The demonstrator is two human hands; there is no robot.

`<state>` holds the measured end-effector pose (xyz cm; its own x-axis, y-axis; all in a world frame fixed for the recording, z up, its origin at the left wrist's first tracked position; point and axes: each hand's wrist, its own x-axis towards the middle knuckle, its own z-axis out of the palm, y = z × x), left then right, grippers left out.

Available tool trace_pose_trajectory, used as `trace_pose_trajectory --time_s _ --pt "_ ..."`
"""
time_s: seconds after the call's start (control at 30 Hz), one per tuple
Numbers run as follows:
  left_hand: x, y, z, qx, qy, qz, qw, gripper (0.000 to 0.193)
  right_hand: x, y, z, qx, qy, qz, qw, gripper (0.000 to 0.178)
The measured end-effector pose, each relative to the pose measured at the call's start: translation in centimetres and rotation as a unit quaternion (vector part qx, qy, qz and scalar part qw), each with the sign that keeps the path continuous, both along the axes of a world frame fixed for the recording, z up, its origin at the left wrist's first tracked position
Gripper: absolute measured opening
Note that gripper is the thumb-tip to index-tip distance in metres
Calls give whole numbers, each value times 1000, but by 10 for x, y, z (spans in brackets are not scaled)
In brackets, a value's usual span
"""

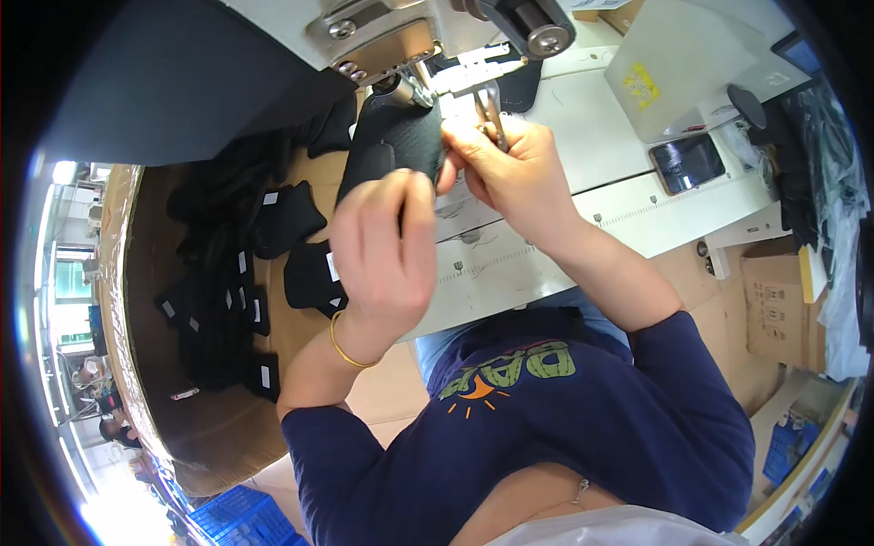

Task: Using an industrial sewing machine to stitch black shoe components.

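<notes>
A black textured fabric piece (414,136) lies under the presser foot and needle area of a sewing machine (387,50). With thumb and finger, my right hand (519,173) pinches the piece's right edge close to the foot. A grey metal part (492,114) shows at those fingers; I cannot tell whether it is a hand tool or belongs to the machine. My left hand (387,250) is curled over the near end of the fabric. Its fingertips are turned away, so what they grip is hidden.
On the left stands a large cardboard box (223,446) with several black fabric pieces (287,218) bearing white labels. A phone (687,164) rests on the white machine table (592,146) at right. Beyond it are plastic bags (838,209) and a carton (778,305). A blue crate (241,519) stands lower left.
</notes>
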<state>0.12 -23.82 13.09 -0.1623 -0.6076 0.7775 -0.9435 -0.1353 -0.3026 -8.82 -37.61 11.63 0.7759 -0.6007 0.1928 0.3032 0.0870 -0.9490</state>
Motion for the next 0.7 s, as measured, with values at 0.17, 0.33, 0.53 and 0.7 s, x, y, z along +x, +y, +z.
trace_pose_trajectory --time_s 0.17,0.33,0.53,0.7 --pt "-1 -20 -4 -33 -42 -44 998 24 -1 -2 -4 39 -2 -4 999 36" --pt "2 -33 0 -26 -28 -25 999 27 -4 -5 0 47 -13 16 999 36" --pt "15 -46 -1 -36 -17 -19 999 27 -4 -1 6 76 -16 13 997 35" --pt "18 -46 -2 -42 -6 -22 999 28 -3 -4 1 60 -6 21 998 33"
